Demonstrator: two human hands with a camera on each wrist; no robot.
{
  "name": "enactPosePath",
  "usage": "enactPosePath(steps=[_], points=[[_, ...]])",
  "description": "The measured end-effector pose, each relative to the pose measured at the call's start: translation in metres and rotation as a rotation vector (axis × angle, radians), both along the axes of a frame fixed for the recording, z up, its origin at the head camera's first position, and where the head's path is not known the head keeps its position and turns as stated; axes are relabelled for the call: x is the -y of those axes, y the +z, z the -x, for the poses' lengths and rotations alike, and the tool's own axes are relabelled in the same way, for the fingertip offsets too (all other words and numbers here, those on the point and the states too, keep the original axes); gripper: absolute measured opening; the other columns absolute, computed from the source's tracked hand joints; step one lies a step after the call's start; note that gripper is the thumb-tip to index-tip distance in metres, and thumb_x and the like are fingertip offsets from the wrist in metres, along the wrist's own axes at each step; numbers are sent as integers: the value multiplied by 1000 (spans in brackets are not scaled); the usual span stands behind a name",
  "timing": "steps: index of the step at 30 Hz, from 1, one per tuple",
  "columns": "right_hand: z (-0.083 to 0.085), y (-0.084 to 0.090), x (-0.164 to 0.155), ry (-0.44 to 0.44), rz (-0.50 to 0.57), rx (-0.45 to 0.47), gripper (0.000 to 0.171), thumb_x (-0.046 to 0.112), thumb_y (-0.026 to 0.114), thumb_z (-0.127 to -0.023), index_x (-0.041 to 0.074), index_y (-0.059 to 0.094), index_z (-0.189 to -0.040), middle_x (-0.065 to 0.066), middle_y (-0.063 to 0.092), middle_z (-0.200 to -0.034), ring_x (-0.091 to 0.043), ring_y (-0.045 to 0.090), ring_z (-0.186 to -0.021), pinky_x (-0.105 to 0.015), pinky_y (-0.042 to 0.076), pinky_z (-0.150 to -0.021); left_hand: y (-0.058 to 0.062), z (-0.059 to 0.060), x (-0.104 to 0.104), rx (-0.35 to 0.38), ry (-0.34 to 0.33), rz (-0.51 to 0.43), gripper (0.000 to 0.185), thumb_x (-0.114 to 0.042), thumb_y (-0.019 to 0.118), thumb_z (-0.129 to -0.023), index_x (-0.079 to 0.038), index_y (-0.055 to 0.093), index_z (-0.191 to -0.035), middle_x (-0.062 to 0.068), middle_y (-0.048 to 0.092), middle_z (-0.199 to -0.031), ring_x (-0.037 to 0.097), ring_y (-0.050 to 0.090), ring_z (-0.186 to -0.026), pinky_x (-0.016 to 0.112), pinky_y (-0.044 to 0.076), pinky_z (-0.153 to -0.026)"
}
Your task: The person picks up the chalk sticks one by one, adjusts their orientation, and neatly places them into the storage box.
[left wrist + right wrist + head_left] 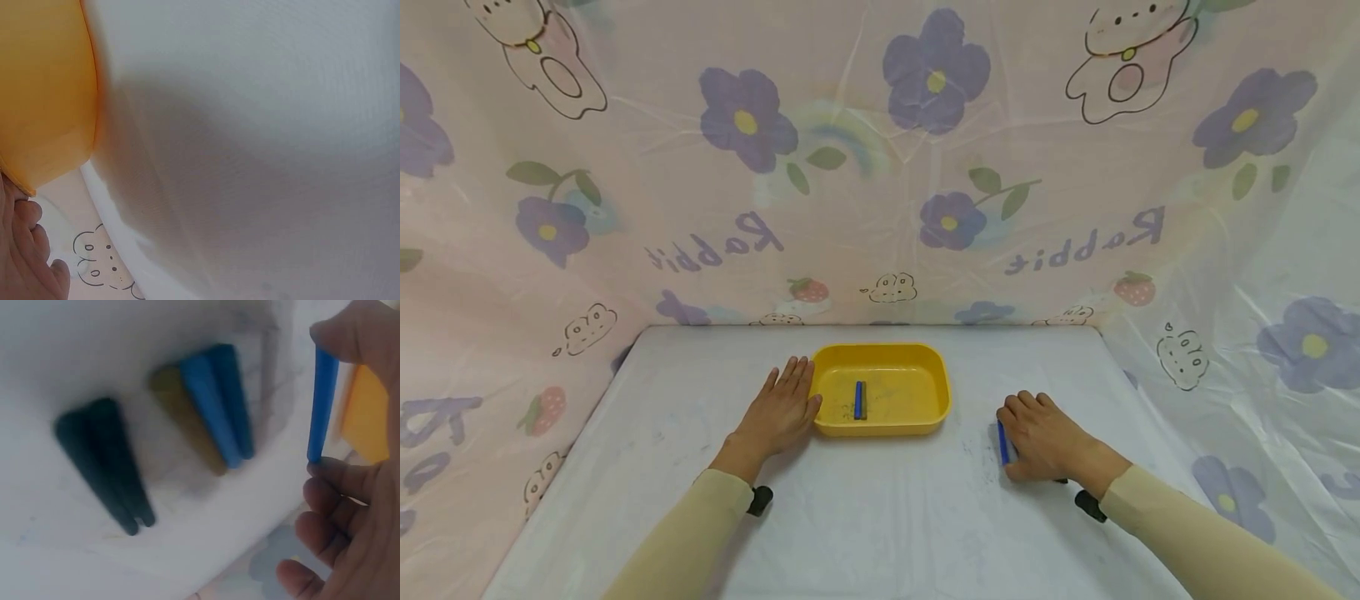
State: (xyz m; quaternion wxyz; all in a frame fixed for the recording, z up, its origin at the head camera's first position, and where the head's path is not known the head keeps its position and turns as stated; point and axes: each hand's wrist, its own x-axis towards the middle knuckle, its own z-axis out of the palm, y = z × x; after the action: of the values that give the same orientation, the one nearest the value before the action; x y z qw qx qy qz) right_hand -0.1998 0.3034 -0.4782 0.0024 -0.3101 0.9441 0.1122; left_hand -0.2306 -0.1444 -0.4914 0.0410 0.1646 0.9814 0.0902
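My left hand (778, 410) rests against the left side of a shallow yellow tray (882, 431), its fingers extended along the rim. Inside the tray a blue crayon (858, 400) and an olive-brown crayon (864, 401) lie side by side. Over on the right, my right hand (1043, 437) pinches another blue crayon (322, 403) by its two ends, between thumb and index finger. Beneath that hand, in the right wrist view, lie an olive crayon (187, 419), a light blue crayon (209, 409), a darker teal crayon (232, 400) and two dark green crayons (103, 465).
White cloth (880, 517) covers the table, with faint dark smudges near the right hand and left of the tray. A patterned curtain (850, 208) with flowers and rabbits encloses the back and sides.
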Motion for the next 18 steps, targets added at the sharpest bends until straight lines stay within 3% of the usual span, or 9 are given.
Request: enactPosePath(steps=[9,18], points=[[13,21,29,7,4,-61,70,62,82,-75,5,63,-111,-8,58,-102,-27,48,-92,-42,43,-79,1,-1,1,-19,-5,18,71,-44,32,-114,1,15,-168,18,16,-176,36,12,-164,56,10,-134],[38,54,67,27,1,-95,71,63,80,-77,4,63,-111,-9,56,-101,-29,46,-92,-41,42,-79,1,0,1,-14,-1,20,72,-44,32,-114,0,15,-168,18,16,-176,35,12,-164,55,9,-134]])
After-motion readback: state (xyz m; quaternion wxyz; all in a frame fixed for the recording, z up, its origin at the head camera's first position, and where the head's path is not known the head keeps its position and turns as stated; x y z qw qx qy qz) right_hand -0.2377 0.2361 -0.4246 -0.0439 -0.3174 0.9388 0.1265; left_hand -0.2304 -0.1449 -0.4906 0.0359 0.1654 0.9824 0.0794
